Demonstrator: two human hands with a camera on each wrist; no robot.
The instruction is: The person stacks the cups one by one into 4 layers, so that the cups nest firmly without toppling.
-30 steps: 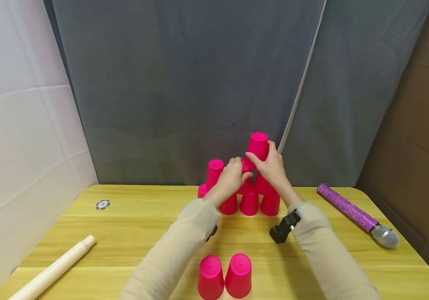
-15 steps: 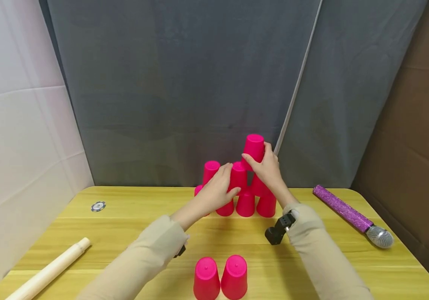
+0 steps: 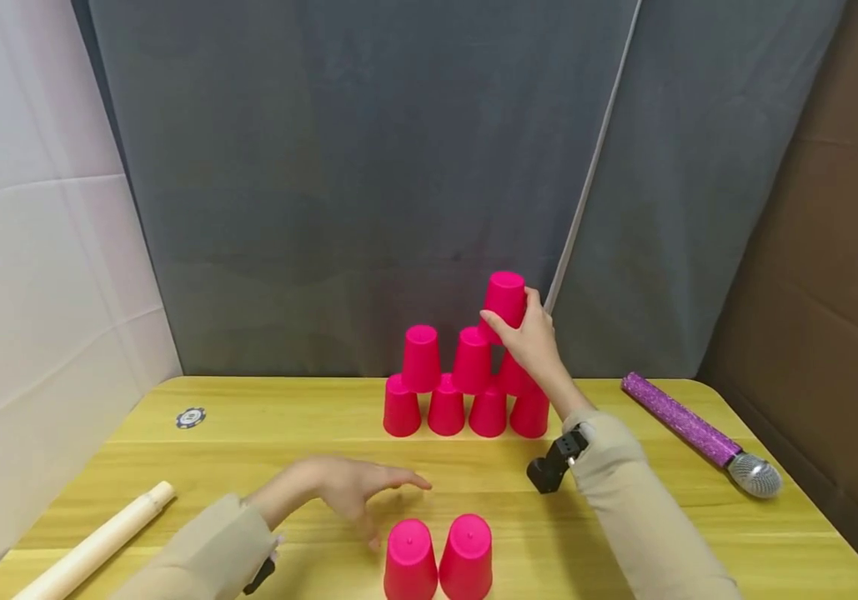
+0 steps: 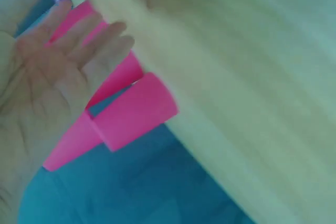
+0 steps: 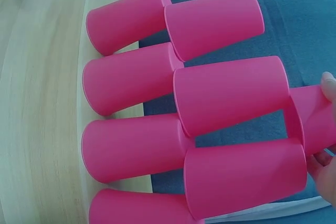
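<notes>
Upside-down pink cups form a pyramid [image 3: 446, 408] at the table's far middle: a bottom row of several, then two visible second-row cups [image 3: 421, 358] and a third mostly hidden behind my right hand. My right hand [image 3: 522, 332] grips the top pink cup [image 3: 505, 297] above the right part of that row; in the right wrist view my fingertips [image 5: 326, 83] lie on this cup [image 5: 315, 119]. My left hand [image 3: 357, 487] hovers open over the table just left of two loose pink cups [image 3: 436, 558] near the front edge. The blurred left wrist view shows an open palm [image 4: 47, 77] beside those cups [image 4: 134, 111].
A wooden rod [image 3: 94, 546] lies at the front left and a poker chip [image 3: 190, 417] at the far left. A purple glitter microphone [image 3: 699, 433] lies on the right. A grey cloth hangs behind the yellow table [image 3: 624, 517], with brown board to the right.
My left hand has let go of the second-row cup and drawn back and down to the two loose front cups. My right hand has stayed on the top cup.
</notes>
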